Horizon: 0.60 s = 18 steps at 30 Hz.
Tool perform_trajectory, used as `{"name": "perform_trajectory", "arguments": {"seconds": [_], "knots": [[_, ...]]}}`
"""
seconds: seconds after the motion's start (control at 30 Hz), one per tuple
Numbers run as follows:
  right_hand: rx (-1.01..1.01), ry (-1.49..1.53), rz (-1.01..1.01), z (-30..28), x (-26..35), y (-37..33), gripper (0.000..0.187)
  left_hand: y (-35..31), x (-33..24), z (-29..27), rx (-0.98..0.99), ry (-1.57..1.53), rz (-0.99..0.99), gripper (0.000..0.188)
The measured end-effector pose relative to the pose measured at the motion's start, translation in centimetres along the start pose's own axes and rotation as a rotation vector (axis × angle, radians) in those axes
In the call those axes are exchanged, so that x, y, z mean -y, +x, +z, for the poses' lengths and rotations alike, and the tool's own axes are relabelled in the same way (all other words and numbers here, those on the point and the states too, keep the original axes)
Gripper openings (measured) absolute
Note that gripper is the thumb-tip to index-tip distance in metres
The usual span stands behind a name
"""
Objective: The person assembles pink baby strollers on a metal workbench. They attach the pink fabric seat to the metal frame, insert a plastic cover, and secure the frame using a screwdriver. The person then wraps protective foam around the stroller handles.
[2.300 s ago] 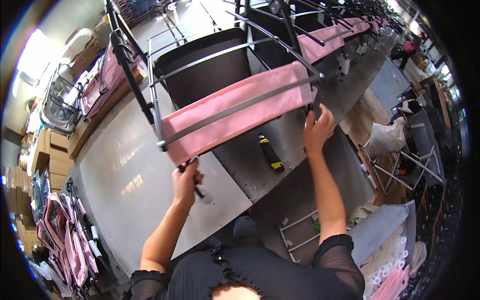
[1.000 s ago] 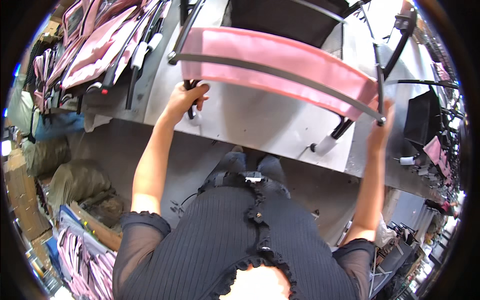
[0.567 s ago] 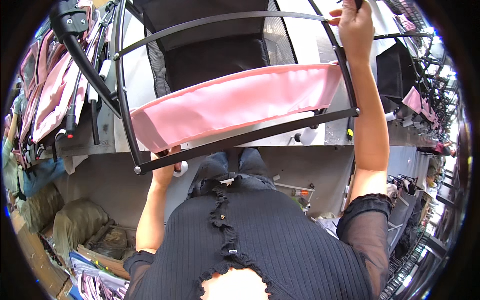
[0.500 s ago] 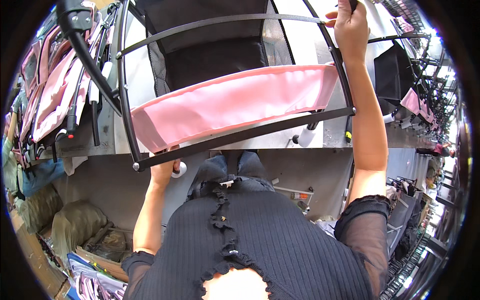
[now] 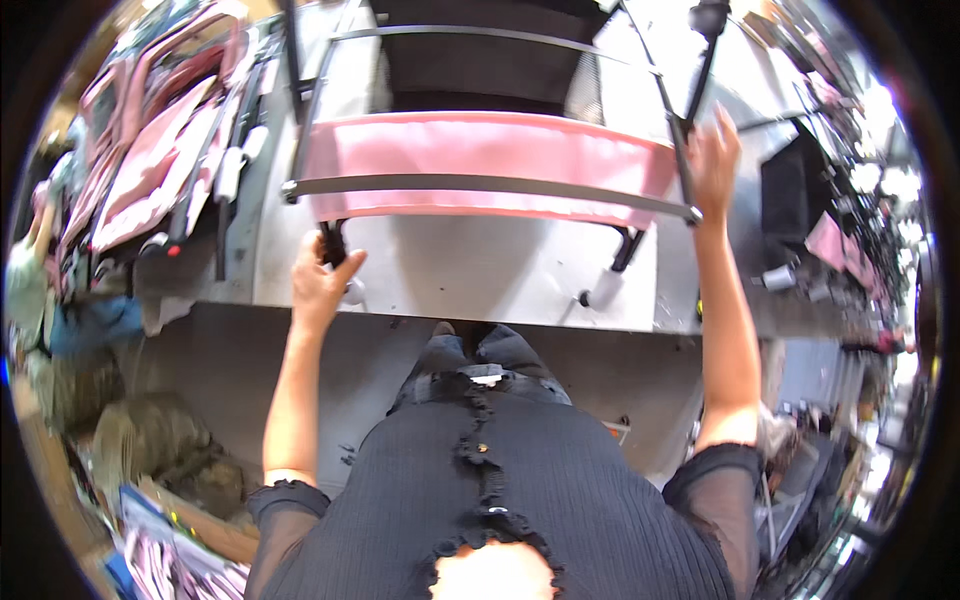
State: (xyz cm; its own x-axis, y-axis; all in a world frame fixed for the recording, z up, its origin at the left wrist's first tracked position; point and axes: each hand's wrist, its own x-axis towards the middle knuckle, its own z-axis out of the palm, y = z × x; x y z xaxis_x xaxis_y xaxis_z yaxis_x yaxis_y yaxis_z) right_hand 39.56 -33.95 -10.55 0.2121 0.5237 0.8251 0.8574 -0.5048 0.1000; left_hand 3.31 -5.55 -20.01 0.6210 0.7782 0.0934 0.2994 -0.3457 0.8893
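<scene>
A black tubular metal frame (image 5: 450, 184) stands on the table, with a pink fabric band (image 5: 480, 150) stretched across its front. Black fabric with mesh sides (image 5: 480, 65) hangs inside it. Two dark legs with white ends reach down at the front; one white end (image 5: 606, 290) shows at right. My left hand (image 5: 318, 282) is at the left leg (image 5: 333, 240), thumb and fingers apart around it; whether they touch it is hard to see. Beside the right-hand tube is my right hand (image 5: 713, 165), smeared by motion, its fingers stretched upward and apart.
Folded pink-and-black frames (image 5: 165, 160) are stacked on the left. More dark frames and a black fabric piece (image 5: 790, 180) crowd the right. The table's front edge (image 5: 480, 322) runs before my body. Covered bundles and cartons (image 5: 190, 520) lie low at left.
The frame has tipped level, its front bar now higher in view and its legs on the table. My right hand has come down from the upper tube and opened; my left hand has risen.
</scene>
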Motion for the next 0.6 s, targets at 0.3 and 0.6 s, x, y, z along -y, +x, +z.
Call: {"name": "perform_trajectory", "arguments": {"seconds": [0.3,0.6], "knots": [[0.445,0.391,0.903,-4.2,9.1,-14.9,0.047,-1.7,-2.3,1.0,-0.244,0.290,-0.277,0.042],[0.050,1.017,0.926,-7.9,7.4,-4.2,0.035,1.3,-11.2,-5.7,0.008,-0.600,-0.397,0.041]]}}
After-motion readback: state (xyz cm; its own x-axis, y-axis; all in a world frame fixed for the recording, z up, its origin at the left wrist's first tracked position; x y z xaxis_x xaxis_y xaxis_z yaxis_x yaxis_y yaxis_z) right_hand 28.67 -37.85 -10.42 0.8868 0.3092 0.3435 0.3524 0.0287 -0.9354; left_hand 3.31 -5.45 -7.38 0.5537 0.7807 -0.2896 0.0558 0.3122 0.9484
